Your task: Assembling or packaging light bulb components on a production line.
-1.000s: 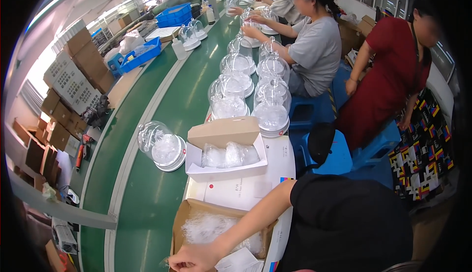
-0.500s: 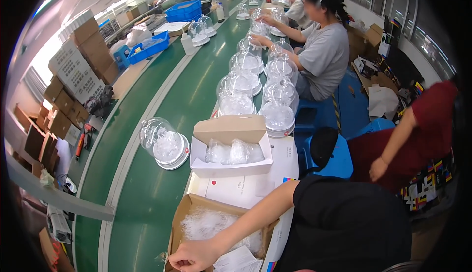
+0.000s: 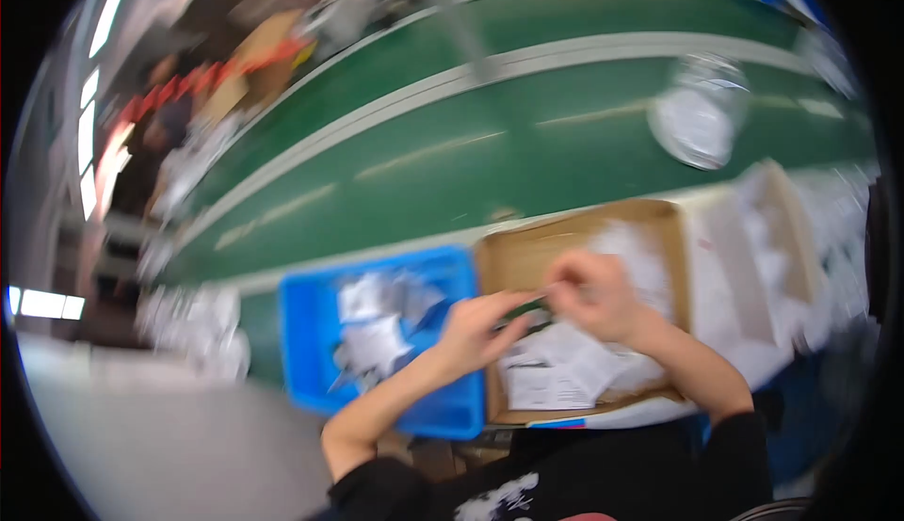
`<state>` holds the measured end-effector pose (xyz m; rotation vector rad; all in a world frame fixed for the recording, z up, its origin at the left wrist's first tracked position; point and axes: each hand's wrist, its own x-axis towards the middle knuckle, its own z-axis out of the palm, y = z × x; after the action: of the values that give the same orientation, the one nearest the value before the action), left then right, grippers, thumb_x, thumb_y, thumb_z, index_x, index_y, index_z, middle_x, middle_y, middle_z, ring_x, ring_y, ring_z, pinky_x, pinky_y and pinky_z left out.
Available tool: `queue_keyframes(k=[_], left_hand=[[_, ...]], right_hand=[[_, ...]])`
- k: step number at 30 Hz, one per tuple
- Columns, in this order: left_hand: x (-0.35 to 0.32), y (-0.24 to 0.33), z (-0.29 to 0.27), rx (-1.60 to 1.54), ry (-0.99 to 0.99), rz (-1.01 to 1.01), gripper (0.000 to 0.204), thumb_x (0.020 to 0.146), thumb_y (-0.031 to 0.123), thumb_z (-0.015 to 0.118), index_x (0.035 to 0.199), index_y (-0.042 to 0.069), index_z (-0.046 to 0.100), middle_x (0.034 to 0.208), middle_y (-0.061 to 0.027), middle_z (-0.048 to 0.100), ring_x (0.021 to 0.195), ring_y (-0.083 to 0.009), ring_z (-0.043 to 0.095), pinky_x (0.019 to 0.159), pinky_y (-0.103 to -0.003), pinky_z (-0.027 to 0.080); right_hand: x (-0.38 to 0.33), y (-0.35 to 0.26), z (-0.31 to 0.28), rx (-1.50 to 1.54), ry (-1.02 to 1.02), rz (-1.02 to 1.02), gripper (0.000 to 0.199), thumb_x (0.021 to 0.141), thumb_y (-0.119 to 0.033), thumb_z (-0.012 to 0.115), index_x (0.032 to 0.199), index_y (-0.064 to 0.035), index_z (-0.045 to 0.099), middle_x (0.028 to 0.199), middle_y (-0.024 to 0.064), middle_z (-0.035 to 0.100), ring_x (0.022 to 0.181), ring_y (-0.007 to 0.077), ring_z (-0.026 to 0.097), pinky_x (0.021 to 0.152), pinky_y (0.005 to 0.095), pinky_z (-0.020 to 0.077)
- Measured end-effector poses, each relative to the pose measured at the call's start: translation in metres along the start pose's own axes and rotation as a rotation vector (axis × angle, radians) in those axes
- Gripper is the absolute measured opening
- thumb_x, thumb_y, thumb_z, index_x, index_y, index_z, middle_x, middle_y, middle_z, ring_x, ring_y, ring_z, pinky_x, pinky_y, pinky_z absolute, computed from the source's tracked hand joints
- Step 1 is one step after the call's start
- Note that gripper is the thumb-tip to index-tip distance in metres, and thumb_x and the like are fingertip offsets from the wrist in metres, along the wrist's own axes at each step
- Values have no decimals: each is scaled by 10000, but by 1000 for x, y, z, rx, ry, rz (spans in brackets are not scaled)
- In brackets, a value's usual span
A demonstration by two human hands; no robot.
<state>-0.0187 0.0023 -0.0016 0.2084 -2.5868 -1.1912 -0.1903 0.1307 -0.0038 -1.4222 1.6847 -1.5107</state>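
Observation:
Over an open brown cardboard box (image 3: 527, 239), my left hand (image 3: 474, 331) and my right hand (image 3: 595, 297) are close together, fingers pinched. Between them is something small and thin, partly dark and partly shiny; blur hides what kind of thing it is. Printed white paper slips (image 3: 556, 394) lie in the box under my hands. Behind my right hand, whitish see-through packing material (image 3: 650, 253) fills the far right of the box. A blue plastic tray (image 3: 292, 352) adjoins the box on the left, with crumpled white and silvery packets (image 3: 372, 333) inside.
A green conveyor belt (image 3: 405, 182) with a pale rail runs behind the box and tray. On it stands a clear dome on a white base (image 3: 699, 121). At right is an open white box (image 3: 744, 267); at far left, blurred clear-and-white items (image 3: 202, 328) are grouped together.
The view has swung left and down, bringing the blue tray and my left hand into sight. My right hand has come up from the box's near left corner to meet my left.

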Motion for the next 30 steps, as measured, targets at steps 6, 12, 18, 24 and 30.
queue_keyframes(k=[6, 12, 18, 24, 30], left_hand=[[-11, -4, 14, -71, 53, 36, 261, 810, 74, 674, 1065, 34, 634, 885, -118, 669, 724, -270, 659, 587, -338, 513], [-12, -1, 17, -52, 85, 104, 237, 804, 74, 685, 1033, 36, 639, 835, -114, 665, 677, -272, 636, 571, -336, 500], [-5, 0, 17, -74, 94, 88, 211, 822, 102, 667, 1021, 39, 638, 833, -116, 668, 660, -278, 639, 562, -341, 503], [-7, -1, 14, -46, 60, 60, 228, 813, 103, 681, 1027, 40, 635, 853, -100, 675, 687, -255, 652, 562, -316, 506], [-6, -1, 15, -48, 85, 49, 262, 819, 102, 679, 1067, 36, 628, 889, -108, 677, 711, -262, 663, 589, -312, 522]], right_hand=[[-15, 2, 2, 150, -40, 52, 13, 821, 0, 544, 809, -5, 542, 713, 65, 627, 644, 118, 624, 594, 239, 502], [-15, -2, 2, 185, -41, 79, 38, 818, 41, 503, 817, 3, 506, 725, 69, 624, 655, 116, 619, 621, 234, 507], [-14, 5, 2, 181, 25, 55, 42, 788, 51, 520, 804, 12, 524, 693, 78, 641, 618, 126, 631, 582, 241, 512], [-12, 2, 2, 179, 21, 54, 43, 795, 57, 516, 807, 16, 521, 699, 80, 647, 633, 132, 642, 607, 239, 516], [-12, 5, 4, 182, 22, 81, 44, 800, 57, 521, 808, 14, 519, 707, 77, 652, 636, 126, 642, 613, 242, 519]])
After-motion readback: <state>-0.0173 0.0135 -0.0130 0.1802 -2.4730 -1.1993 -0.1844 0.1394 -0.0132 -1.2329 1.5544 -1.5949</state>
